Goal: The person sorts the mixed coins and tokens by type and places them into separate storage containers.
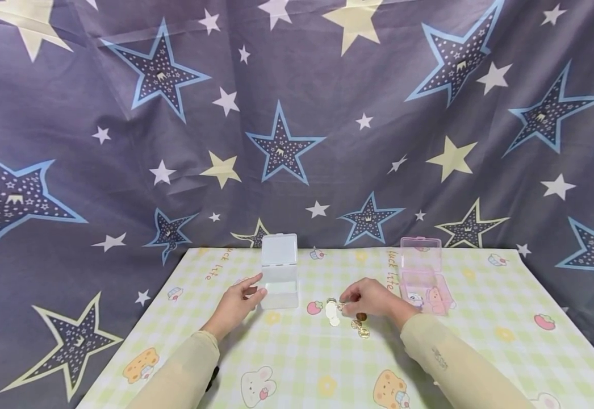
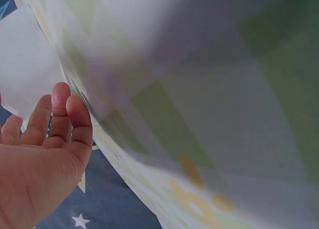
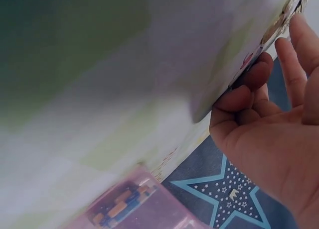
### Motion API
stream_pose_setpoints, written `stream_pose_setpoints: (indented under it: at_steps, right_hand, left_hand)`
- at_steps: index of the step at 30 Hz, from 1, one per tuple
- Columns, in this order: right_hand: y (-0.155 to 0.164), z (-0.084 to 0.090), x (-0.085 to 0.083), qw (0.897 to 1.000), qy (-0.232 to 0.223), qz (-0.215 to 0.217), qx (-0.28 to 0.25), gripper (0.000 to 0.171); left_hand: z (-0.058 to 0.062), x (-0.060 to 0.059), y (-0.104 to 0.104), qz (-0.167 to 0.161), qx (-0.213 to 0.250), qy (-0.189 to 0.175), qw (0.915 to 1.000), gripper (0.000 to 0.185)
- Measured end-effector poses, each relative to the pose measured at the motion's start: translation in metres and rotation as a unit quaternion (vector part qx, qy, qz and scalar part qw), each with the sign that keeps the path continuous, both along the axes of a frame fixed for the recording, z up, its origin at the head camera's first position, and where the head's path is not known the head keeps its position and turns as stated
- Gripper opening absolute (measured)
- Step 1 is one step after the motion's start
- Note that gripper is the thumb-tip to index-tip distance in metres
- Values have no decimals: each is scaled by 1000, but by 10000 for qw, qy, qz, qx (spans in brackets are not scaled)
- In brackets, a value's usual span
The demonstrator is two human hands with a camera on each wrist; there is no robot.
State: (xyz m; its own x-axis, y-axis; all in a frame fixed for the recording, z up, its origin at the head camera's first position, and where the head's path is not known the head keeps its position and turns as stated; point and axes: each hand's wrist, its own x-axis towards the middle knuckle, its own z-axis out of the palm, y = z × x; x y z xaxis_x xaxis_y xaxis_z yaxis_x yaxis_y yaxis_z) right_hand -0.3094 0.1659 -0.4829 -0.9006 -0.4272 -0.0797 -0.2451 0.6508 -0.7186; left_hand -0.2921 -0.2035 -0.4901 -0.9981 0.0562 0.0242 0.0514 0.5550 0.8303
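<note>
Shiny discs point(image 1: 332, 311) loose on checked cloth point(image 1: 297, 355), between clear box point(image 1: 283, 301) and pink box point(image 1: 445, 295) — likely light, stiff, slippery; best pinched by rims. Right hand point(image 1: 371, 298) at discs, fingers bent — cannot tell if pinching. Left hand point(image 1: 238, 301) loosely spread beside clear box.

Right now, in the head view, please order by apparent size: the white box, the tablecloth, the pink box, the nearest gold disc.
1. Tablecloth
2. Pink box and white box: too alike to rank
3. Gold disc
</note>
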Motion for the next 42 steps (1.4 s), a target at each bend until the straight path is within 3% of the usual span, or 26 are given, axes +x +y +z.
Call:
stream_pose_setpoints:
  at_steps: [19, 27, 37, 42]
  right_hand:
    - [-8, 1, 3, 9986, 225, -82, 469, 11]
    - [-9, 1, 3, 9988, 218, 63, 438, 12]
    - [-11, 3, 1, 9990, -38, -51, 436, 14]
    - [-12, 3, 2, 9992, 67, -48, 390, 17]
  left_hand:
    - [-2, 1, -1, 6, -17, 31, 10000, 58]
    - [-3, 0, -1, 1, -32, 54, 10000, 58]
    - [-3, -1, -1, -12, 15, 73, 10000, 58]
    - [-4, -1, -1, -40, 39, 103, 9999, 58]
